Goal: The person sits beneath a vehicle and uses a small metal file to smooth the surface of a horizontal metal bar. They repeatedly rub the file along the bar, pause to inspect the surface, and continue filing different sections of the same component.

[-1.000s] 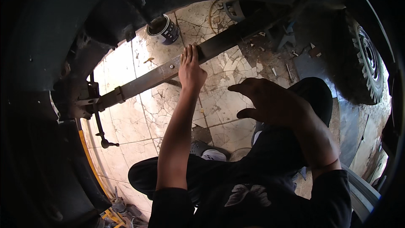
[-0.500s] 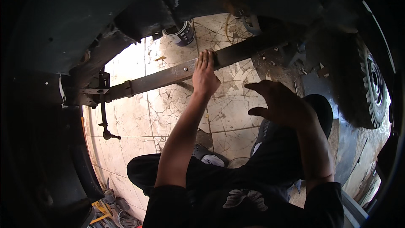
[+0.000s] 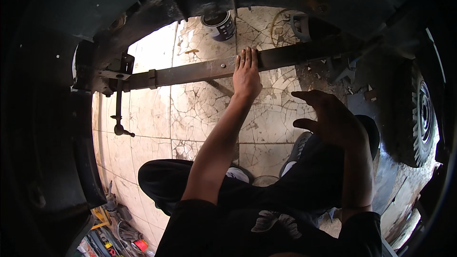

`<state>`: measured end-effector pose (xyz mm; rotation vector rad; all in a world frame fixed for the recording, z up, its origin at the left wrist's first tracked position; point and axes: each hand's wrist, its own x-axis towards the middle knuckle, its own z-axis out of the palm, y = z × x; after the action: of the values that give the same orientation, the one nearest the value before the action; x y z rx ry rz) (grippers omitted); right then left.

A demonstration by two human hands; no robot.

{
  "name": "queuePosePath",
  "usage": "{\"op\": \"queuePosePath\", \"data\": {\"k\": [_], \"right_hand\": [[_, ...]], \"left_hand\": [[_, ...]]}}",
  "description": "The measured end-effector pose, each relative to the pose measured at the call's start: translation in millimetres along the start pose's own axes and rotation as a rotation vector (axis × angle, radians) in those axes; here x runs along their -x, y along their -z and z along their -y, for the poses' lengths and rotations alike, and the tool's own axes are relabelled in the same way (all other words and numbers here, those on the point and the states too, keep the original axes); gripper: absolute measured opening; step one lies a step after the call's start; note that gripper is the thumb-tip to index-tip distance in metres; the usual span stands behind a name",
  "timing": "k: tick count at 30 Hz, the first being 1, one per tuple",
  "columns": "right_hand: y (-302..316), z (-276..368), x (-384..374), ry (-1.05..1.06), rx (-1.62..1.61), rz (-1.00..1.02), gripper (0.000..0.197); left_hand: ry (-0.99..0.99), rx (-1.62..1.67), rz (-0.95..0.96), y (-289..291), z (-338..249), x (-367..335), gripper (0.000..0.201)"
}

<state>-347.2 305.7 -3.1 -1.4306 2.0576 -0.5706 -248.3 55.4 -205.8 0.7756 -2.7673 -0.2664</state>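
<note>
A long dark metal beam [image 3: 190, 73] runs across the picture ahead of me, with a small bolt head [image 3: 223, 65] on it. My left hand [image 3: 247, 78] lies on the beam just right of that bolt, its fingers stretched flat over the metal. Above my right knee, my right hand [image 3: 333, 118] hovers apart from the beam. Its thumb and fingers are spread with nothing visible between them. At the beam's left end, a rod with a jointed tip [image 3: 119, 123] hangs down beside a bracket [image 3: 124, 69].
Beyond the beam, a paint can [image 3: 219, 26] stands on the cracked tile floor [image 3: 200, 114]. A tyred wheel [image 3: 422, 114] is at the right. Assorted tools and parts [image 3: 119, 228] lie at the lower left. Dark body panels [image 3: 43, 128] surround me.
My view has shifted, so the beam sits higher and more level in the picture. My left hand stays on the beam. The right hand keeps its spread shape.
</note>
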Motion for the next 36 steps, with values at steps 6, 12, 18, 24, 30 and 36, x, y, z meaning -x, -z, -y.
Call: {"op": "queuePosePath", "data": {"k": [6, 12, 18, 24, 30, 36], "right_hand": [[-0.7, -12.4, 12.4, -0.027, 0.041, -0.027, 0.068], [-4.4, -12.9, 7.7, -0.007, 0.071, -0.022, 0.067], [-9.0, -9.0, 4.1, 0.030, 0.084, -0.013, 0.067], [-3.9, -5.7, 2.3, -0.020, 0.091, 0.029, 0.068], [-8.2, 8.9, -6.3, -0.033, 0.091, 0.086, 0.067], [-10.6, 10.0, -7.7, -0.042, 0.111, 0.106, 0.066]], "left_hand": [[-0.073, 0.015, -0.071, -5.3, -3.6, 46.7, 0.088], [-0.039, -0.027, -0.063, -2.7, 10.8, 17.9, 0.084], [-0.040, -0.013, -0.164, -15.1, 4.6, 10.8, 0.093], [-0.067, 0.051, -0.101, -6.7, -1.3, 48.3, 0.084], [-0.043, 0.018, -0.115, -2.8, 5.0, 7.3, 0.083], [-0.052, 0.045, -0.095, -7.9, -7.4, 22.0, 0.081]]}}
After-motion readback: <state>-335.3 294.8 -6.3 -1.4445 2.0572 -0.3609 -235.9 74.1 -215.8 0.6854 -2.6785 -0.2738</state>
